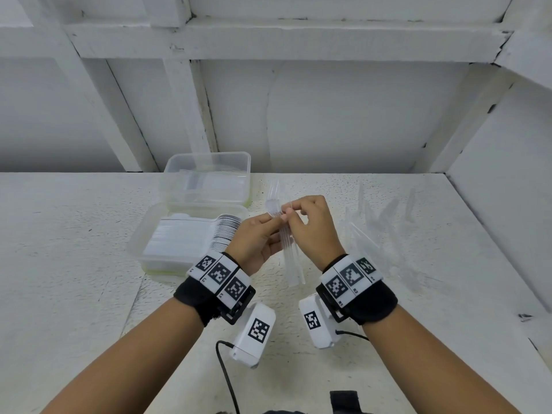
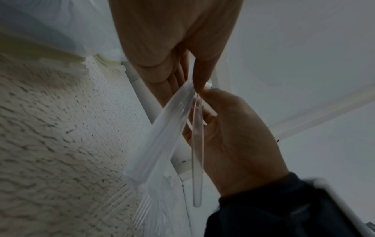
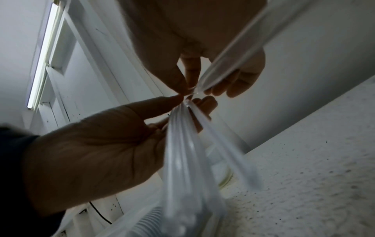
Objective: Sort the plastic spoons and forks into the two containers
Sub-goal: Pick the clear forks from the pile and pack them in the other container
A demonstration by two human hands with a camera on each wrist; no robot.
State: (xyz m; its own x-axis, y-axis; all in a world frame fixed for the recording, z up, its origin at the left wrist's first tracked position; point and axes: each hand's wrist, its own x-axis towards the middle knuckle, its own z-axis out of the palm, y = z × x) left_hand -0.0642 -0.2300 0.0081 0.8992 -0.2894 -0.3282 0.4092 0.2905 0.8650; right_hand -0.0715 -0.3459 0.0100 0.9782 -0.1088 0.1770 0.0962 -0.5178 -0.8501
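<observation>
Head view: a bundle of clear plastic forks [image 1: 288,234] is held above the desk [image 1: 74,234] between both hands. The left hand [image 1: 257,243] grips the handles; the right hand [image 1: 313,228] pinches the bundle near the fork heads. To the left, the near container [image 1: 140,249] is packed with stacked white spoons [image 1: 191,234]; the far container [image 1: 209,162] stands just behind it. Loose clear cutlery [image 1: 385,222] lies on the desk to the right.

Left wrist view: one handle [image 2: 196,152] is seen separated from the bundle [image 2: 162,134], beside the right hand [image 2: 239,141].

Right wrist view: the left hand [image 3: 97,154] is shown with thumb and fingers closed around the fanned handles [image 3: 182,152].
</observation>
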